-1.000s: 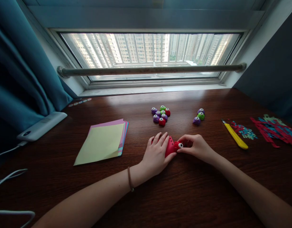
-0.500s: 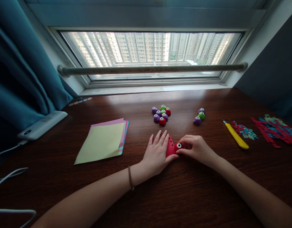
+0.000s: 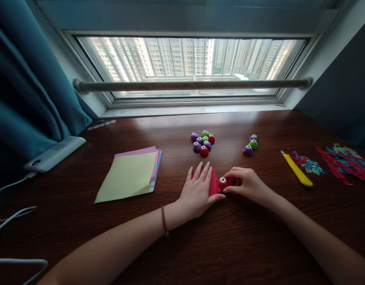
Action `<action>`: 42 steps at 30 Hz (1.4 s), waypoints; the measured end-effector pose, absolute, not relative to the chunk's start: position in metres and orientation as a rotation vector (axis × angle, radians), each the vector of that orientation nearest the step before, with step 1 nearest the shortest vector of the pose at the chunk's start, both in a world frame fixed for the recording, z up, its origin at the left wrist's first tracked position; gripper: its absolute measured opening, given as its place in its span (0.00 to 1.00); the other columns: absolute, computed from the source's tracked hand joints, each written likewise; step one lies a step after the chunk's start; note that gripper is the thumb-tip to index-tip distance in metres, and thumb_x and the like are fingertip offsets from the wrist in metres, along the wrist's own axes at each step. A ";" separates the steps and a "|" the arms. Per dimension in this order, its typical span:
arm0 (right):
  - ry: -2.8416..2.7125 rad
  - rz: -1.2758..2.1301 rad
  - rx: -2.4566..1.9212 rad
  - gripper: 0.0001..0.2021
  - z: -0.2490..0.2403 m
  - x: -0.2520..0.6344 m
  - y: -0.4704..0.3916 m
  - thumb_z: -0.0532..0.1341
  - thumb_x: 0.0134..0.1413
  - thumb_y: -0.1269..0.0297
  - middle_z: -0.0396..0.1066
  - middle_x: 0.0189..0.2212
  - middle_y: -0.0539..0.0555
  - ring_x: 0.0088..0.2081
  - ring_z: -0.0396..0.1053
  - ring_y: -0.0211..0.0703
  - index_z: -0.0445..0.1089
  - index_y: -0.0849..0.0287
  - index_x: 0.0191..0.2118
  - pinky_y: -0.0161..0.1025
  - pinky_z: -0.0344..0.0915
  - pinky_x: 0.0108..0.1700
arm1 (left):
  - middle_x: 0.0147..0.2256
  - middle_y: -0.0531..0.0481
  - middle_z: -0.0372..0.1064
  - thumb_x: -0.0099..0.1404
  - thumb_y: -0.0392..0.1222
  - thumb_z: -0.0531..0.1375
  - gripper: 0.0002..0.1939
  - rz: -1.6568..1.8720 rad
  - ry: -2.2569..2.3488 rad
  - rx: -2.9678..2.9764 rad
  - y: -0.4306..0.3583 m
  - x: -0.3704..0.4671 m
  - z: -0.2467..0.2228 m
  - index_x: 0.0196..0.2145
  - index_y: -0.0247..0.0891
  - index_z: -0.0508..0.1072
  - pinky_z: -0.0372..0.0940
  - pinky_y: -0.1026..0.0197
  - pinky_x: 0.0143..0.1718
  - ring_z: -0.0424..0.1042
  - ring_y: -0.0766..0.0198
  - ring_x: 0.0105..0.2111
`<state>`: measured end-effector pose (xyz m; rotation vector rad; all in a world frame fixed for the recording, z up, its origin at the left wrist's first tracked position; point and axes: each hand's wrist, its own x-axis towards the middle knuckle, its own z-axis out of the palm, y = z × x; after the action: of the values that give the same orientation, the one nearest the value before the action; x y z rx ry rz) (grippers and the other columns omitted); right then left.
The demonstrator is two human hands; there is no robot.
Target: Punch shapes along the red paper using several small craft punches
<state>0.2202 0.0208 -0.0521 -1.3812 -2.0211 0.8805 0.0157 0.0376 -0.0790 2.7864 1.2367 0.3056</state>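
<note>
Flat on a piece of red paper lies my left hand, fingers spread, covering much of the sheet. Small punched shapes show in the paper's uncovered part. My right hand grips a small red craft punch with a white round top between thumb and fingers, at the paper's right edge. Beyond my hands sits a cluster of purple, green and red craft punches. Farther right stand three more, purple and green.
A stack of coloured paper lies to the left. On the right are a yellow utility knife, punched confetti and red and blue paper strips. A white power bank with a cable lies by the curtain.
The view has shifted slightly. Both hands keep nearly the same places, and the right hand still grips the red punch at the paper's edge.
</note>
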 end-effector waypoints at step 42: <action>-1.421 1.319 -1.130 0.14 -0.054 0.220 0.025 0.67 0.42 0.64 0.68 0.38 0.55 0.39 0.69 0.44 0.71 0.60 0.38 0.38 0.67 0.43 | 0.38 0.60 0.71 0.61 0.34 0.58 0.07 1.294 0.865 2.701 0.039 0.006 -0.060 0.34 0.45 0.71 0.46 0.46 0.54 0.64 0.59 0.43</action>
<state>0.2204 0.0250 -0.0539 -1.1305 -1.4207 1.3186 0.0063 0.0390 -0.0605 2.7014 0.8648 1.2937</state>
